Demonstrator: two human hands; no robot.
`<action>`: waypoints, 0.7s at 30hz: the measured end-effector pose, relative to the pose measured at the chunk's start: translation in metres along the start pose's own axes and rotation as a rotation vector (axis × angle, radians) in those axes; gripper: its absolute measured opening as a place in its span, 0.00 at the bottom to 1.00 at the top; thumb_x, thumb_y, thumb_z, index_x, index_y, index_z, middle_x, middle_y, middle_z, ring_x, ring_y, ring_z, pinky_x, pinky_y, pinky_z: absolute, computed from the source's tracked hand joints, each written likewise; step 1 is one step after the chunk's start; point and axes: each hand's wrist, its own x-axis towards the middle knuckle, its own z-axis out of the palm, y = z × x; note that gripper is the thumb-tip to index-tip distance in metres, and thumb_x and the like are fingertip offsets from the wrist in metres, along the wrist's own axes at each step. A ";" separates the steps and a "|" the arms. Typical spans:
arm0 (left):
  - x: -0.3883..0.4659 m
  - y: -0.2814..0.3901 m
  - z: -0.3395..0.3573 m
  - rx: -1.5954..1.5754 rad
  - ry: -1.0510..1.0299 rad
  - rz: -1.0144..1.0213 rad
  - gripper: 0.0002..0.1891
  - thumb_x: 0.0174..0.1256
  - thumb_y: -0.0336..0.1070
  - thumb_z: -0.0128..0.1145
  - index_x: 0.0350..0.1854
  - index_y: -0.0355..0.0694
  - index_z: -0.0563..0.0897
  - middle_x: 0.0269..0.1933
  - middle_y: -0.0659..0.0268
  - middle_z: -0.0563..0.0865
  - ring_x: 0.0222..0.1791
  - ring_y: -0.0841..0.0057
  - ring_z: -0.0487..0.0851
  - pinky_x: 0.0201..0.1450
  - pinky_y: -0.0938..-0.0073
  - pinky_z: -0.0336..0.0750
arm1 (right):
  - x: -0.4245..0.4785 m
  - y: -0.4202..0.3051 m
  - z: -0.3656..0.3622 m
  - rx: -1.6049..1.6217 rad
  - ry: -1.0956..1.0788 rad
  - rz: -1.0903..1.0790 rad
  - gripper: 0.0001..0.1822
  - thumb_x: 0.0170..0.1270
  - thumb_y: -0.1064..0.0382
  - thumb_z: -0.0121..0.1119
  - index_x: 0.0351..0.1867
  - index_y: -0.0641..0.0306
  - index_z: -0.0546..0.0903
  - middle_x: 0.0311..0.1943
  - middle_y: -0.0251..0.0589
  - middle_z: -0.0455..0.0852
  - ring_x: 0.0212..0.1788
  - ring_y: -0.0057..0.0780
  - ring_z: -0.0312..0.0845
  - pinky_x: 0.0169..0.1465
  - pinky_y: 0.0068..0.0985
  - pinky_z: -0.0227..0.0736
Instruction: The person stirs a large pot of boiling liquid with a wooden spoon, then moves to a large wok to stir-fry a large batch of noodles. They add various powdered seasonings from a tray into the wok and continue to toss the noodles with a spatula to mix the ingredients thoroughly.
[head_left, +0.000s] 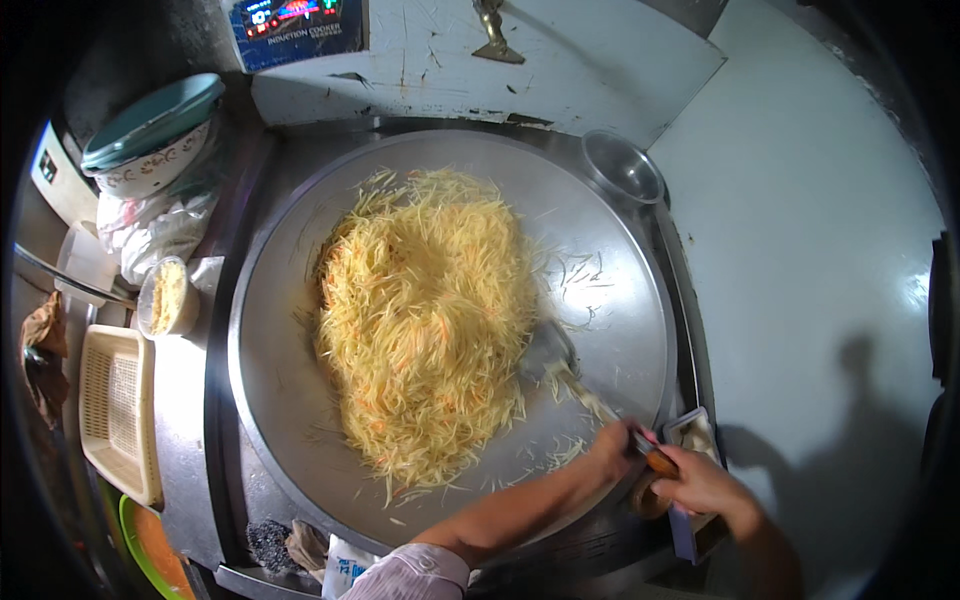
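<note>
A heap of shredded pale-yellow vegetable (427, 322) with orange shreds fills the middle of a very large metal wok (277, 442). Both my hands grip one long-handled metal spatula (550, 349). My left hand (611, 444) is closed around its shaft, over the wok's lower right rim. Farther back, my right hand (697, 480) holds the brown wooden end of the handle. The blade rests in the wok against the heap's right side, with shreds on it and along the lower shaft. Part of the blade may be hidden under the shreds.
A metal bowl (622, 169) stands by the wok's upper right rim. On the left are a plastic tub of yellowish bits (169, 298), a cream basket (118, 405) and stacked basins (154, 131). A narrow box (694, 544) lies beneath my right hand. A faucet (493, 30) hangs above.
</note>
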 end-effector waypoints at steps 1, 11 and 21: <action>0.035 0.024 -0.025 0.132 0.031 0.155 0.10 0.58 0.35 0.45 0.23 0.34 0.74 0.23 0.57 0.78 0.27 0.67 0.77 0.36 0.71 0.73 | 0.036 0.016 0.012 0.082 0.087 -0.052 0.28 0.53 0.65 0.58 0.57 0.65 0.66 0.24 0.42 0.78 0.16 0.24 0.72 0.20 0.22 0.68; -0.006 0.171 -0.044 -0.156 0.079 0.666 0.10 0.58 0.33 0.48 0.19 0.43 0.66 0.15 0.70 0.63 0.13 0.76 0.62 0.18 0.74 0.63 | 0.140 -0.059 0.058 -0.322 0.387 -0.633 0.31 0.50 0.68 0.54 0.58 0.68 0.62 0.34 0.58 0.78 0.35 0.57 0.74 0.40 0.39 0.70; -0.100 -0.009 0.015 -0.266 -0.166 0.413 0.07 0.62 0.35 0.46 0.29 0.39 0.67 0.24 0.65 0.71 0.28 0.70 0.73 0.41 0.67 0.72 | -0.057 -0.001 0.030 -0.771 0.444 -0.546 0.31 0.52 0.60 0.59 0.60 0.52 0.64 0.36 0.51 0.77 0.32 0.50 0.76 0.33 0.39 0.73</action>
